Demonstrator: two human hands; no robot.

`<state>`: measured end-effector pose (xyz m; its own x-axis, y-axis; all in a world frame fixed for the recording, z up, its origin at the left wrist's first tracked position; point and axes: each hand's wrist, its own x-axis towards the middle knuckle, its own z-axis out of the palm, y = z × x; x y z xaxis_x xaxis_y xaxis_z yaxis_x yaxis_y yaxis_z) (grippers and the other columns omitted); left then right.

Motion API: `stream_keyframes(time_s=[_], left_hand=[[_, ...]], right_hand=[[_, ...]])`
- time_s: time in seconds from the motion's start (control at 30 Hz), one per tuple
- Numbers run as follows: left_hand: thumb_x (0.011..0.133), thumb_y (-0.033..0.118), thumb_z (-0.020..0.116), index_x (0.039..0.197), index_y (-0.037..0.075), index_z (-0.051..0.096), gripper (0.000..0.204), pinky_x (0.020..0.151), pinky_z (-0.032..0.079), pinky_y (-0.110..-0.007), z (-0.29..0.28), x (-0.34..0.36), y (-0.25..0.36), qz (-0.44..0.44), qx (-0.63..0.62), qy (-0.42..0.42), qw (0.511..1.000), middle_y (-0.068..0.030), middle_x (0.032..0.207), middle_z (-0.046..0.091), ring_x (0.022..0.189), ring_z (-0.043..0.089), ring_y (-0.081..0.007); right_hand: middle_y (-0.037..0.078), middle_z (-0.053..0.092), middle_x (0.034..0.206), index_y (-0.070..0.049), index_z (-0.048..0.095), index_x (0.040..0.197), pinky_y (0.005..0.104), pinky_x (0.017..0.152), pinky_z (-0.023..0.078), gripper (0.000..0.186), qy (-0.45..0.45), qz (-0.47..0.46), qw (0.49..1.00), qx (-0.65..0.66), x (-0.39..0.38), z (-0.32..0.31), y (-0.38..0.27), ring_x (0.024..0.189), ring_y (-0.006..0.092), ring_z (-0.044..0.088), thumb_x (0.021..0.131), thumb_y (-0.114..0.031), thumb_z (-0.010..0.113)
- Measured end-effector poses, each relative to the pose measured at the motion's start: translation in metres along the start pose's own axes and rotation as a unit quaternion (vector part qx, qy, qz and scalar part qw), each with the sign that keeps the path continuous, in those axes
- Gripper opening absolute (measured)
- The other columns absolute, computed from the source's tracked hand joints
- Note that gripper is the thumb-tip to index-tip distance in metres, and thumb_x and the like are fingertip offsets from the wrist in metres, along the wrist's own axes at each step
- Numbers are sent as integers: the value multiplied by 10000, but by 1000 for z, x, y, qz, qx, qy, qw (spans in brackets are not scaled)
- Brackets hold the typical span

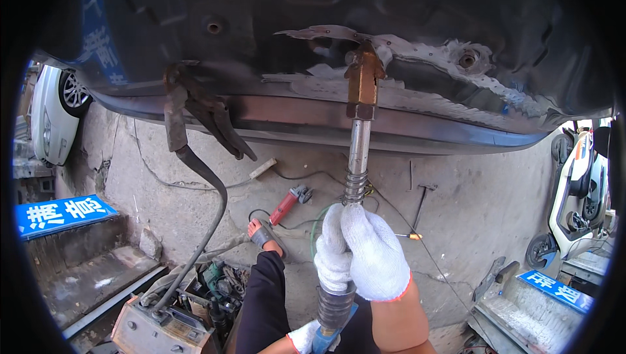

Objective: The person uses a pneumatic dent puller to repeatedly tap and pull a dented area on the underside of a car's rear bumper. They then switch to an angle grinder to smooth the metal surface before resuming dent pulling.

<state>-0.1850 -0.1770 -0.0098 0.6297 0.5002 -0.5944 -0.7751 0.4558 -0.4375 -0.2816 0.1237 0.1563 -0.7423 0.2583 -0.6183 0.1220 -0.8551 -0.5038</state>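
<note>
A dent puller reaches upward, its brass-coloured tip against the dark car panel at a patch of bare, scraped metal. A steel rod with a spring joins the tip to a dark ribbed grip and a blue rear end. My right hand, in a white knit glove, is closed round the tool just below the spring. Lower down, my gloved left hand wraps the blue rear end; most of its fingers are hidden. A locking clamp bites the panel's lower edge, with a thick cable hanging from it.
The cable runs to a boxy machine at lower left. On the concrete lie a red angle grinder, a hammer, a screwdriver and loose cords. Metal steps stand at both sides. A white car and a scooter are farther off.
</note>
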Motion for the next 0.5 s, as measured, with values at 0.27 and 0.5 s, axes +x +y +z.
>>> stream_keyframes(time_s=[0.27, 0.5], left_hand=[[861, 388, 675, 1081, -48, 531, 509, 585, 547, -394, 1, -5, -4, 0, 5, -7, 1000, -200, 812, 650, 670, 651, -303], [884, 376, 648, 1073, -39, 553, 466, 604, 544, -404, -16, -3, -16, -11, 1, -9, 1000, -201, 848, 651, 694, 652, -307]], right_hand=[[12, 381, 536, -65, 465, 776, 256, 413, 302, 414, -19, 6, 1000, 19, -1, 4, 2, 441, 116, 365, 1027, -386, 396], [15, 380, 552, -60, 472, 812, 269, 429, 309, 364, -10, 20, 999, 48, -15, -14, 28, 455, 118, 359, 1031, -339, 392]])
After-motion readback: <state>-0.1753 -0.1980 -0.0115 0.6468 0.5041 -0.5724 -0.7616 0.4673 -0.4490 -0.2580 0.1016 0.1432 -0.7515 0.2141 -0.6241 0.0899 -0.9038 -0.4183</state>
